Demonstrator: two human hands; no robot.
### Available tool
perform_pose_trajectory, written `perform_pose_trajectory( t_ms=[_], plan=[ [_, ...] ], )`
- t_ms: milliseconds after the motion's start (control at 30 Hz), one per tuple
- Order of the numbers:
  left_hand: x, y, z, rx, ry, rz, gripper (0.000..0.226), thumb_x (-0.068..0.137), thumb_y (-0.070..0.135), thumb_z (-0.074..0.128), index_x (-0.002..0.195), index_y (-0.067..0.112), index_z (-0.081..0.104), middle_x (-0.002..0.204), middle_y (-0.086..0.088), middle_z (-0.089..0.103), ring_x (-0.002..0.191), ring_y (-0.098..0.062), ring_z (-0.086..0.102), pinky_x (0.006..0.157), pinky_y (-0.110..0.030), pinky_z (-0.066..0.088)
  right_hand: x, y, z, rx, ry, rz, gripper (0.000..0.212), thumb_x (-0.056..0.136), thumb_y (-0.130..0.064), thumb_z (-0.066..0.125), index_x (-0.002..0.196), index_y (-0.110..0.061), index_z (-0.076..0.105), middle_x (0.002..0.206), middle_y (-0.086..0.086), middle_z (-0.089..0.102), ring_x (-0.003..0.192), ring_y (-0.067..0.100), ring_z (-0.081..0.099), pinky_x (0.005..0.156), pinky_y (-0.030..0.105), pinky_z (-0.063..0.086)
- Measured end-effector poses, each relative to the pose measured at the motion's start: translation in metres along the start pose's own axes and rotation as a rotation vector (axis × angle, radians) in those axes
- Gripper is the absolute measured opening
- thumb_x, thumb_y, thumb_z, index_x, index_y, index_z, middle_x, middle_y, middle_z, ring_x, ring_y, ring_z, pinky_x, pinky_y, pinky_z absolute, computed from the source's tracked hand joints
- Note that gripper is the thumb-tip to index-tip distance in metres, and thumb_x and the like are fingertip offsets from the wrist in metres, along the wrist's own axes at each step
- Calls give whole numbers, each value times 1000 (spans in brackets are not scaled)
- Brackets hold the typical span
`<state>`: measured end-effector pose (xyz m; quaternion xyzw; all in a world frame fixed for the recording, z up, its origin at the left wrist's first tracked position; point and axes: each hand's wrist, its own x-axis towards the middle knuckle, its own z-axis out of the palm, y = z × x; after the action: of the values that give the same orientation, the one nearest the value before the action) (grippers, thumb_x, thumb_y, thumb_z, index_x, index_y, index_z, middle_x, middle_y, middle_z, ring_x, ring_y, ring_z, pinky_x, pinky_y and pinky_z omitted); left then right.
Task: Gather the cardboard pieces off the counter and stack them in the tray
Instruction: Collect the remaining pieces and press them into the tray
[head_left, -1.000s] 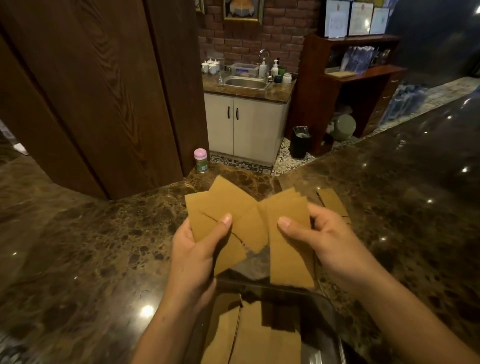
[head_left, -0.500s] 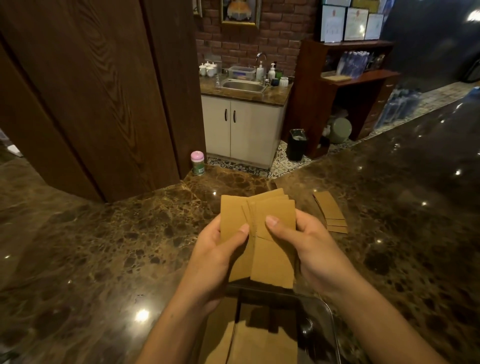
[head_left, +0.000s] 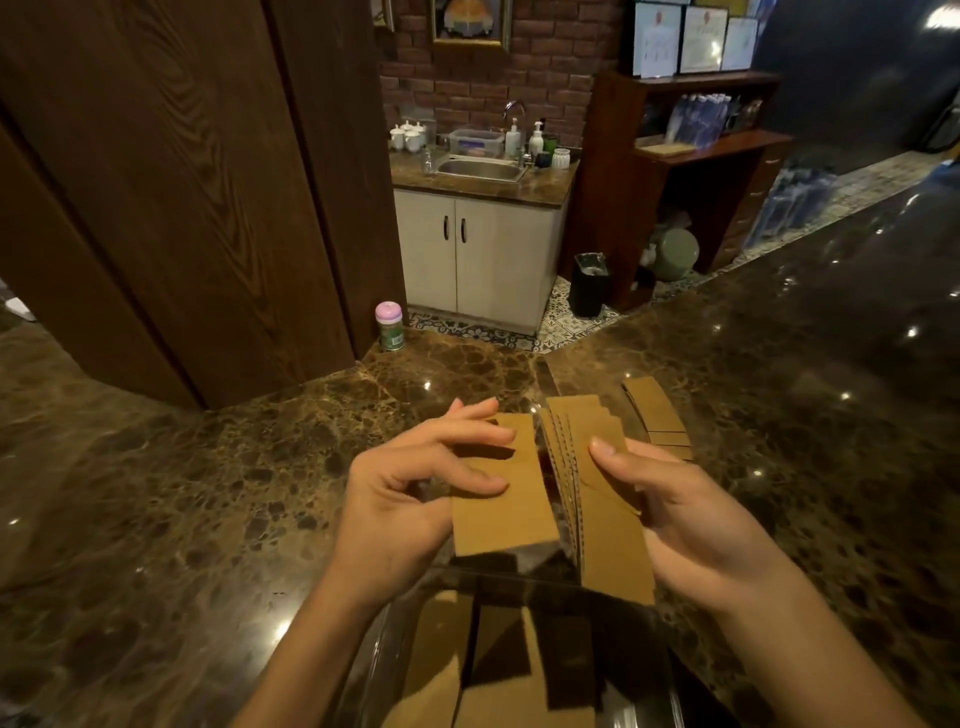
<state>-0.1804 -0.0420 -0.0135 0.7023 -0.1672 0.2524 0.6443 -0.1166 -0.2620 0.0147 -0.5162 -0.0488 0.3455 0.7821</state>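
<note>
My left hand (head_left: 410, 493) pinches a single brown cardboard piece (head_left: 501, 506) held flat, above the near counter. My right hand (head_left: 680, 514) grips a bundle of several cardboard pieces (head_left: 597, 499) fanned on edge, just right of the single piece. Both are held over the far end of a clear tray (head_left: 387, 639) at the bottom of the view, which has cardboard pieces (head_left: 498, 691) lying inside. A few more cardboard pieces (head_left: 657, 415) lie stacked on the dark marble counter (head_left: 182, 519) beyond my right hand.
A small pink-lidded jar (head_left: 389, 326) stands at the counter's far edge beside a dark wooden panel (head_left: 171, 182). Beyond the counter are a sink cabinet (head_left: 480, 254), a black bin (head_left: 589, 283) and a wooden shelf unit (head_left: 691, 171).
The pieces were fanned out between both hands, then pressed together. Now my left hand has drawn one piece away to the left while the right keeps the bundle.
</note>
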Motion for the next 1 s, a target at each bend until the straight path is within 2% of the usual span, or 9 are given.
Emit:
perform_pose_trajectory(
  t_ms=[100, 233, 333, 433, 567, 667, 867, 933, 1000],
  plan=[
    [2, 1, 1, 120, -75, 99, 7, 70, -1, 82, 76, 1, 79, 122, -12, 71, 133, -31, 56, 113, -61, 38, -3, 4, 2, -10, -18, 20, 35, 92, -19, 56, 118, -9, 77, 120, 19, 76, 104, 29, 76, 86, 39, 64],
    [1, 6, 7, 200, -74, 124, 16, 73, -3, 80, 87, 4, 80, 138, -15, 61, 142, -29, 47, 111, -48, 46, -3, 12, 9, -75, 43, -26, 43, 93, -22, 59, 133, -11, 66, 125, 16, 75, 116, 32, 72, 91, 43, 61],
    [-2, 10, 14, 182, 60, -8, 31, 88, -10, 65, 111, 9, 76, 139, -4, 64, 135, -16, 55, 104, -32, 52, -4, 12, 13, -129, 88, -99, 37, 89, -21, 62, 126, -14, 69, 112, 10, 80, 97, 22, 79, 72, 31, 64],
    [-2, 17, 22, -7, 193, -278, 34, 94, 14, 58, 127, 16, 67, 123, 10, 73, 115, -13, 70, 90, -33, 60, -7, 11, 14, -204, 109, -165, 35, 89, -22, 62, 123, -17, 68, 108, 7, 81, 94, 20, 79, 69, 29, 64],
    [-4, 20, 24, -178, 235, -465, 46, 83, 3, 73, 123, 24, 66, 114, 0, 78, 97, -26, 78, 77, -38, 64, -8, 14, 16, -274, 96, -216, 37, 90, -24, 62, 127, -22, 65, 114, 4, 80, 103, 24, 77, 79, 35, 65],
    [-4, 20, 23, -168, 273, -475, 39, 85, 2, 73, 119, 18, 68, 100, -10, 81, 92, -27, 78, 77, -39, 64, -8, 16, 17, -304, 95, -235, 40, 89, -28, 63, 129, -24, 64, 116, 3, 79, 106, 23, 76, 84, 39, 64],
    [-7, 15, 23, -75, 289, -464, 19, 88, 8, 71, 107, 11, 76, 91, -10, 81, 88, -24, 78, 75, -36, 64, -7, 16, 14, -361, 123, -311, 39, 88, -30, 64, 125, -24, 67, 116, 1, 79, 107, 21, 76, 86, 39, 64],
    [-6, 14, 19, -41, 241, -457, 20, 89, 6, 71, 108, 11, 76, 93, -7, 81, 89, -22, 78, 74, -31, 62, -7, 13, 12, -395, 122, -311, 37, 88, -29, 64, 124, -22, 68, 113, 1, 79, 104, 19, 76, 82, 34, 64],
    [-5, 12, 13, 40, 119, -441, 23, 90, 7, 70, 111, 13, 77, 97, -4, 81, 93, -19, 77, 78, -33, 61, -6, 3, 7, -456, 106, -305, 34, 89, -29, 64, 121, -20, 69, 110, 1, 80, 101, 19, 77, 80, 33, 63]
  ],
)
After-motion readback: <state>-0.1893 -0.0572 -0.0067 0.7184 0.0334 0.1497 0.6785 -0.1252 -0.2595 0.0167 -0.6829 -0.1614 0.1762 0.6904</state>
